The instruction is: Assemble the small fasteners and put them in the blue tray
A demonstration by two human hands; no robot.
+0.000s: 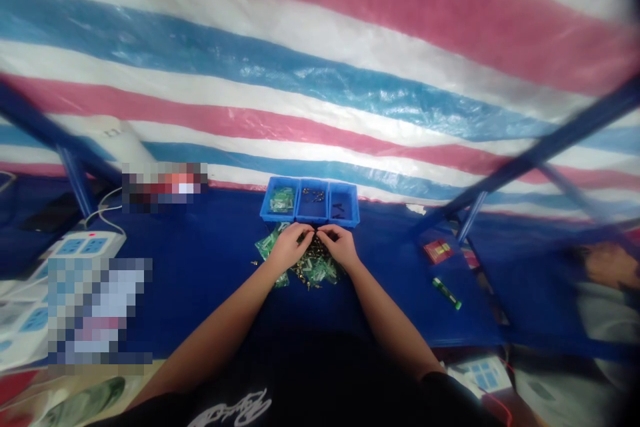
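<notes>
My left hand [289,247] and my right hand [341,243] meet over a pile of small green boards and brass-coloured parts [313,268] on the blue table [210,273]. Both hands have their fingers curled and pinched together at the middle, around something too small to name. Just beyond them stand three joined blue trays [311,201]: the left one holds green boards, the middle one small brass parts, the right one a few dark parts.
A white power strip [83,245] with cables lies at the left. A small red packet [439,250] and a green marker-like stick [447,293] lie at the right. Blue frame bars [540,150] cross both sides; a striped tarp hangs behind. Another person's arm [607,263] shows at far right.
</notes>
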